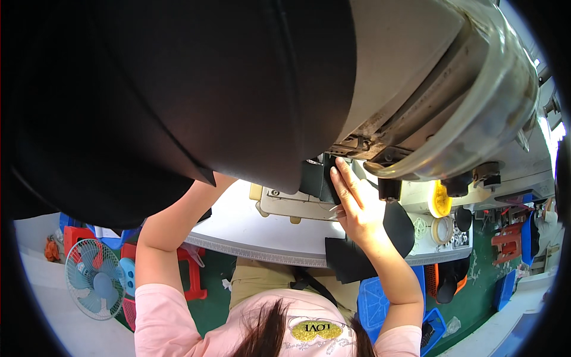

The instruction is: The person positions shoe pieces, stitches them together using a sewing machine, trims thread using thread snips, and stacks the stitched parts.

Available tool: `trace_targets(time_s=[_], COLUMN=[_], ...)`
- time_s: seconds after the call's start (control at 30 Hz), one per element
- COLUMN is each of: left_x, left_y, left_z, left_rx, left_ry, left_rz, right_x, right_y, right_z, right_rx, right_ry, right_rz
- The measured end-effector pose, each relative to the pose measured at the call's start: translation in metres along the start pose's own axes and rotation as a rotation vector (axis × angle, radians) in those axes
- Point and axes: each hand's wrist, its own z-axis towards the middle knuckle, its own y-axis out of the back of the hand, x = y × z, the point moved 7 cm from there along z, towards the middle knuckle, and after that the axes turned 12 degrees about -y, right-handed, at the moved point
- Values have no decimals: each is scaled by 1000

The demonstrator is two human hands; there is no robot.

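My right hand (359, 205) lies with its fingers stretched forward on a black piece of material (324, 181) under the head of a sewing machine (410, 65). A thin, pale pointed thing shows beside its palm, too small to make out. My left forearm (208, 193) reaches forward, but the hand is hidden behind a large, smooth black shape (238, 89) close to the camera. More black material (351, 259) hangs over the table's front edge below my right wrist. The machine's light-coloured bed plate (285, 208) shows between my arms.
The white table (232, 229) has a ruler strip along its curved front edge. Right of my hand are a yellow dish (440, 199), a tape roll (442, 230) and small parts. A fan (95, 279) and red stool (193, 273) stand left; blue and orange bins stand right.
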Motion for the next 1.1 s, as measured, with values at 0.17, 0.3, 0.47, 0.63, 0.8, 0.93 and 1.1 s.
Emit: trace_targets(time_s=[0.17, 0.3, 0.47, 0.63, 0.8, 0.93, 1.1], left_x=[-25, -54, -85, -94, -96, -93, -77], left_y=[-1, 9, 42, 71, 77, 72, 62], left_z=[4, -3, 0, 4, 4, 7, 17], left_rx=[-69, -257, -552, -586, -555, -524, -493], left_ry=[-120, -41, -183, -330, -332, -291, -171], left_rz=[134, -418, -269, -201, -224, -237, -467], right_x=[-1, -1, 0, -1, -2, -4, -16], right_y=[8, 14, 17, 19, 19, 20, 11], right_z=[-3, -7, -9, -8, -8, -2, 10], right_rx=[-77, -172, -175, -131, -140, -176, -87], right_ry=[52, 98, 132, 137, 139, 130, 67], right_rz=[99, 135, 151, 151, 157, 173, 133])
